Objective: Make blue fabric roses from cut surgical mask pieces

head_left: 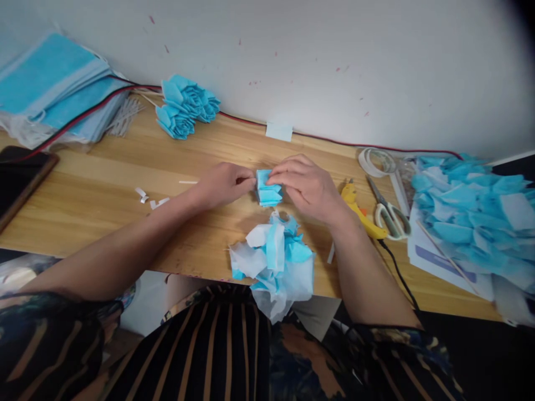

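A small pleated piece of blue mask fabric [268, 195] is between my hands, above the middle of the table. My left hand [223, 184] is closed in a pinch at its left edge. The fingers of my right hand [307, 184] bend over its right side and grip it; the thumb is partly hidden. Just below, at the table's front edge, lies a loose heap of blue and white fabric scraps [273, 256]. Farther back, blue fabric flowers [188, 103] on thin sticks rest near the wall.
Blue face masks [54, 78] are stacked at the back left, near a phone [23, 178]. On the right are a yellow glue gun [363, 217], scissors [390, 214], a tape roll [377, 162] and a pile of blue fabric pieces [472, 206]. A red-black cable [346, 142] runs along the wall.
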